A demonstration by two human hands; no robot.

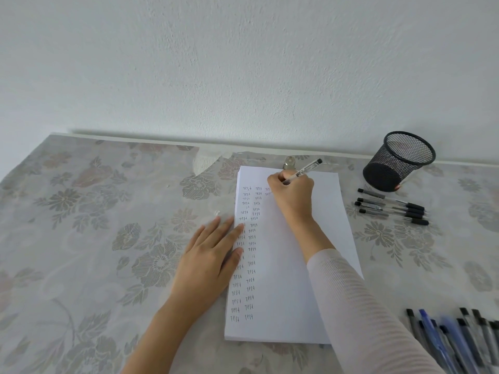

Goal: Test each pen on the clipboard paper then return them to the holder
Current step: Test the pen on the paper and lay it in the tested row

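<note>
Head view, looking down on a table with a floral cloth (108, 238) pushed against a white wall (243, 63). Far right, near the wall: a black mesh holder (399, 161), tilted, mouth toward the camera, no pens visible inside. Just in front of it, four pens (393, 207) side by side on the cloth, clear barrels with black caps, well apart from the paper. Lower right corner: a loose heap of more pens (459, 341), black and blue, partly cut off by the frame edge. Centre: white paper (297, 279) on a clipboard, only the metal clip (289, 162) showing at the top edge. Two full columns of the handwritten word "test" down the left side, a third column begun at the top. Right hand (293, 194) closed around a clear-barrelled pen (306, 170), black end tilted up and to the right, tip hidden behind the fingers at the top of the third column. Right forearm, in a pale ribbed sleeve (364, 306), covering much of the sheet's lower right. Left hand (210, 257) open and flat, fingers spread, fingertips resting on the paper's left edge and covering parts of the first column.
</note>
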